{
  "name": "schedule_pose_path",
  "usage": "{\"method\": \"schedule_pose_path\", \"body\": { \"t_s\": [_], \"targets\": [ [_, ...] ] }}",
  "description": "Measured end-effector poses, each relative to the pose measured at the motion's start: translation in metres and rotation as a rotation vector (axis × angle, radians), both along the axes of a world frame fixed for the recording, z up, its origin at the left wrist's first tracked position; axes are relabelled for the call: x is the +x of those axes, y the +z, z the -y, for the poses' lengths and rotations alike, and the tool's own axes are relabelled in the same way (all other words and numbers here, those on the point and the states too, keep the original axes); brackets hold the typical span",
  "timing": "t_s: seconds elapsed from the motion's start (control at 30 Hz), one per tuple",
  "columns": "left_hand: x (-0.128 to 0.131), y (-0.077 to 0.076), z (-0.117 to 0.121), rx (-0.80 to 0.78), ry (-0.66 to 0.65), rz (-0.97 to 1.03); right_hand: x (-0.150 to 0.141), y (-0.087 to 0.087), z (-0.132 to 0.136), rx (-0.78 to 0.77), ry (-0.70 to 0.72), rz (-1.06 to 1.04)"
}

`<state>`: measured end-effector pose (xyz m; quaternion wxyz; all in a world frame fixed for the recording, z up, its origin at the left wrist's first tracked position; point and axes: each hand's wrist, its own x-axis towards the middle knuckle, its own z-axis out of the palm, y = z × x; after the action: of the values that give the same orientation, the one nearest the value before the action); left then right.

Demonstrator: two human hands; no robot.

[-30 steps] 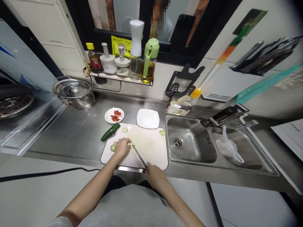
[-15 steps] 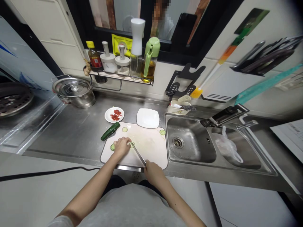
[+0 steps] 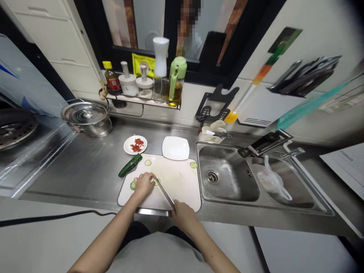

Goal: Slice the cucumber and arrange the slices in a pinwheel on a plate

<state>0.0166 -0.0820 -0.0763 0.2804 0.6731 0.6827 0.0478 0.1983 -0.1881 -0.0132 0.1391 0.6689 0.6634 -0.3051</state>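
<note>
My right hand is wrapped round the handle of a knife, whose blade points up and left across the cutting board. Near the knife tip, my left hand has its fingers curled and pressed down on cucumber, most of it hidden under the hand. A thin cucumber slice shows between the fingertips and the blade. Left of this hand, more cut cucumber peeks out. Another slice lies at the board's upper left, and a few lie at its upper right corner.
An uncut length of cucumber rests against the board's left edge. Behind stand a plate of chopped red pieces and a white square dish. The sink adjoins on the right; a lidded steel pot stands left.
The view has tilted up slightly, so everything sits lower in the picture. Both hands, the knife and the cucumber keep nearly the same places on the board.
</note>
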Motion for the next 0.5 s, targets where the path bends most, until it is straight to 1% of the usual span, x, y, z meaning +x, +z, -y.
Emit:
{"method": "schedule_pose_path", "body": {
  "t_s": [0.13, 0.23, 0.37, 0.5],
  "targets": [
    [0.002, 0.0, 0.0, 0.012, -0.006, 0.006, 0.011, -0.001, 0.005, 0.066, -0.019, -0.054],
    [0.005, 0.002, 0.001, 0.028, -0.011, -0.002, 0.024, -0.002, 0.006, 0.108, -0.063, -0.073],
    [0.01, 0.006, 0.003, 0.059, -0.004, -0.014, 0.041, -0.009, 0.0, 0.143, -0.149, -0.065],
    [0.016, 0.01, 0.004, 0.066, 0.0, 0.023, 0.048, -0.016, -0.008, 0.173, -0.193, -0.091]
  ]
}}
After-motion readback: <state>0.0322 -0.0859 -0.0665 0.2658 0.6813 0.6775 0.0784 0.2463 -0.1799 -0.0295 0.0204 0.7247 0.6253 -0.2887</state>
